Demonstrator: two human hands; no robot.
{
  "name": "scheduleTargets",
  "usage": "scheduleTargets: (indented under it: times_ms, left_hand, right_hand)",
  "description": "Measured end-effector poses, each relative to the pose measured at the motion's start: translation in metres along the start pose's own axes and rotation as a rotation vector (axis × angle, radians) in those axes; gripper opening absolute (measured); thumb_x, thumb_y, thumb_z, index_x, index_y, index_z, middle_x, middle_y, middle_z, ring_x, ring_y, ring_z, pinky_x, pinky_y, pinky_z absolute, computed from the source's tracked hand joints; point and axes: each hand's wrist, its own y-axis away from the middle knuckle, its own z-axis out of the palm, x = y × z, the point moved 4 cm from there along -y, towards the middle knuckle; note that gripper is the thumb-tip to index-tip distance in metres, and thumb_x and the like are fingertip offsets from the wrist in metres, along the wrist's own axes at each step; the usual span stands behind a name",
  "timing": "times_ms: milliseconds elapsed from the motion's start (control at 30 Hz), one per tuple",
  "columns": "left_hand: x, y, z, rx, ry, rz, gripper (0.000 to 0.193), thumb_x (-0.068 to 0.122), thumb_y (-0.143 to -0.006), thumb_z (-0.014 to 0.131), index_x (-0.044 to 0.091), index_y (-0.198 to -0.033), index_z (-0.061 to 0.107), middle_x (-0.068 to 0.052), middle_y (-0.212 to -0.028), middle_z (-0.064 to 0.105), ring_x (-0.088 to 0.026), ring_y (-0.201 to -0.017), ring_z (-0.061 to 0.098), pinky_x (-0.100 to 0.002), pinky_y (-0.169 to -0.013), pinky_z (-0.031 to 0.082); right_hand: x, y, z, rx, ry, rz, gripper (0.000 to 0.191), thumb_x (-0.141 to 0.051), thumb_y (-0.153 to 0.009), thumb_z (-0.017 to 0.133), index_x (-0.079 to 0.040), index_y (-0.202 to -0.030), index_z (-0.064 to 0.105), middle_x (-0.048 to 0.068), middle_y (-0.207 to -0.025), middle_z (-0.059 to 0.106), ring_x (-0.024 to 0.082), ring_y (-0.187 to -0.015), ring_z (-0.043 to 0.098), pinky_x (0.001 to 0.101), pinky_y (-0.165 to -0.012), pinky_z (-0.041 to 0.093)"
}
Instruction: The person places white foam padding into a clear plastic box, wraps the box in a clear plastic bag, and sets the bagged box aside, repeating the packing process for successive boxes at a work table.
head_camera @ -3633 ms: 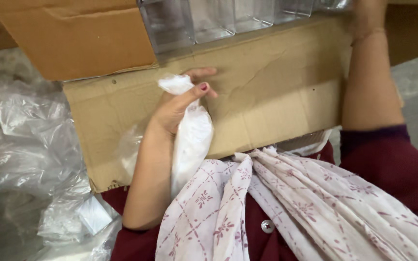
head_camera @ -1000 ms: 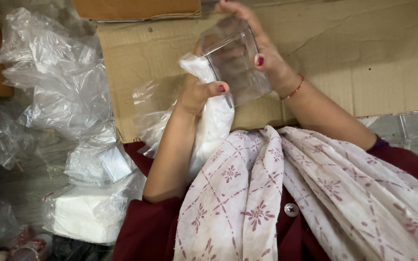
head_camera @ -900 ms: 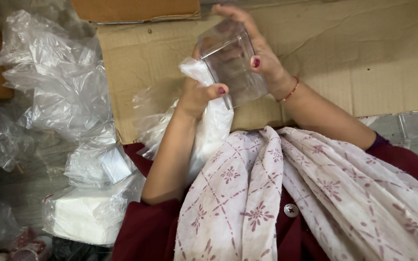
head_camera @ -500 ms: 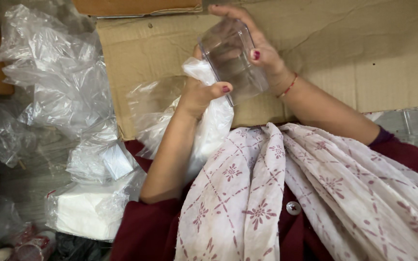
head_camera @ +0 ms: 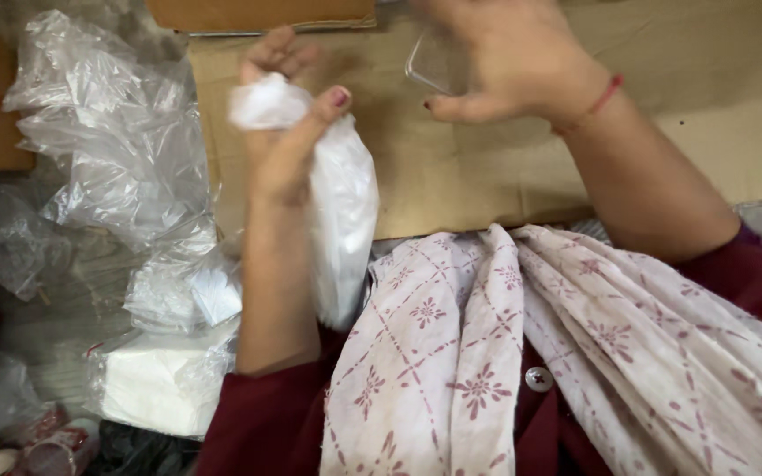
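Observation:
My left hand (head_camera: 282, 132) is closed around a white cloth (head_camera: 343, 207), which bunches above the fist and hangs down beside my forearm. My right hand (head_camera: 496, 62) holds a clear plastic box (head_camera: 438, 63) at the top of the view, the fingers wrapped over it so only its left corner shows. The two hands are apart, above a flat sheet of brown cardboard (head_camera: 451, 176). A patterned white scarf (head_camera: 522, 353) drapes over my dark red clothing below.
Crumpled clear plastic bags (head_camera: 103, 132) pile up at the left. Below them lies a wrapped stack of white tissues (head_camera: 165, 383). Another cardboard piece (head_camera: 262, 13) sits at the top edge, and small round items (head_camera: 28, 445) lie at the bottom left.
Earlier the cloth was pressed to the clear box in front of me. Now the hands have separated: the right hand has lifted the box up and away, the left holds the cloth alone.

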Motion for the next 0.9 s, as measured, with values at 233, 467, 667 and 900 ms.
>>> scheduleTargets:
  times_ms: [233, 467, 667, 900]
  left_hand:
    - [0.042, -0.015, 0.008, 0.031, -0.305, 0.249, 0.029, 0.019, -0.107, 0.072, 0.002, -0.128, 0.064, -0.011, -0.122, 0.07, -0.018, -0.113, 0.065, -0.031, -0.104, 0.052]
    - [0.037, -0.019, 0.055, -0.022, -0.234, 0.309, 0.022, 0.015, -0.109, 0.071, -0.001, -0.123, 0.067, -0.01, -0.117, 0.072, -0.017, -0.112, 0.067, -0.03, -0.103, 0.05]
    - [0.023, -0.014, 0.053, -0.182, -0.158, 0.071, 0.047, 0.0, -0.087, 0.085, 0.003, -0.13, 0.065, -0.008, -0.115, 0.068, -0.017, -0.107, 0.065, -0.03, -0.099, 0.056]
    - [-0.009, -0.018, 0.055, -0.064, 0.056, -0.051, 0.021, 0.0, -0.099, 0.084, 0.001, -0.099, 0.063, -0.011, -0.106, 0.063, -0.017, -0.096, 0.058, -0.029, -0.089, 0.047]
  right_hand:
    - [-0.044, 0.006, 0.0, 0.367, -0.259, -0.215, 0.065, -0.037, -0.093, 0.087, -0.004, -0.141, 0.058, 0.014, -0.117, 0.064, 0.025, -0.104, 0.059, 0.0387, -0.09, 0.048]
    - [-0.024, 0.019, 0.009, 0.723, -1.458, -0.058, 0.011, -0.011, -0.105, 0.078, -0.004, -0.108, 0.07, 0.005, -0.107, 0.074, 0.01, -0.091, 0.067, 0.0247, -0.088, 0.053]
    - [-0.005, 0.044, 0.037, 0.694, -1.704, 0.07, 0.006, -0.007, -0.104, 0.076, -0.003, -0.107, 0.073, 0.005, -0.101, 0.073, 0.009, -0.086, 0.065, 0.0227, -0.083, 0.052]
    - [0.004, 0.054, 0.047, 0.712, -1.709, 0.093, 0.007, -0.008, -0.107, 0.077, -0.003, -0.105, 0.073, 0.005, -0.096, 0.074, 0.008, -0.083, 0.064, 0.0216, -0.08, 0.051]
